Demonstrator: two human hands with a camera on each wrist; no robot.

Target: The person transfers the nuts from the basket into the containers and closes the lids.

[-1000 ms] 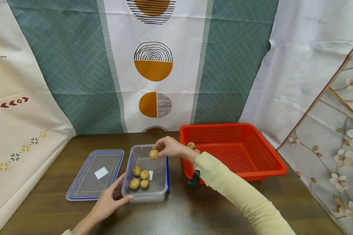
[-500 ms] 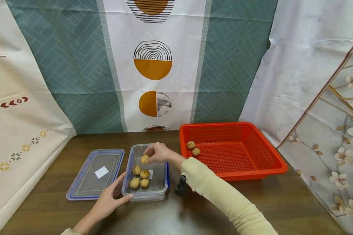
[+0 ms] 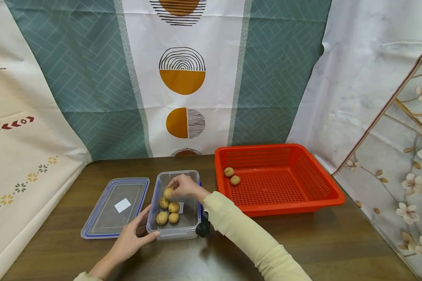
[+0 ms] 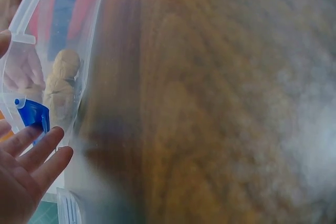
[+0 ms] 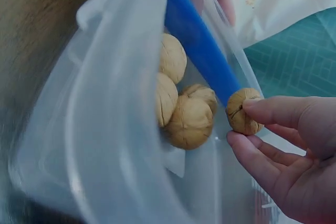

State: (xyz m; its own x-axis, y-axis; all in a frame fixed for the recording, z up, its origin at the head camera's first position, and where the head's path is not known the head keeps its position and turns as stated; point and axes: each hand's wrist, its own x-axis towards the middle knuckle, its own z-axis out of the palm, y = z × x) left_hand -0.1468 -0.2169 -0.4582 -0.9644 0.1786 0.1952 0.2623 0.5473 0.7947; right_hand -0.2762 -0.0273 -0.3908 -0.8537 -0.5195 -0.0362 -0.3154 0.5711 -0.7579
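Observation:
A clear plastic food container point(image 3: 178, 233) with blue side latches sits on the table, holding several walnuts point(image 3: 162, 217) in its left half. My right hand point(image 3: 183, 186) reaches down inside it. Thumb and fingertips pinch another walnut point(image 5: 244, 111) near the left wall, behind the loose ones. My left hand point(image 3: 129, 237) rests at the container's near left corner, its thumb by the front rim. In the left wrist view, its fingers are fairly straight and touch a blue latch point(image 4: 34, 113) that hangs folded down.
Left of the container lies its lid point(image 3: 107, 220), clear with a blue seal and a white label. A red plastic basket point(image 3: 285, 207) stands to the right with two walnuts point(image 3: 232, 176) in its left end. Patterned cloths hang behind and at both sides.
My right hand has moved left and lower into the container with the walnut, away from the red basket. The walnuts in the basket have come into full view. My left hand has stayed put.

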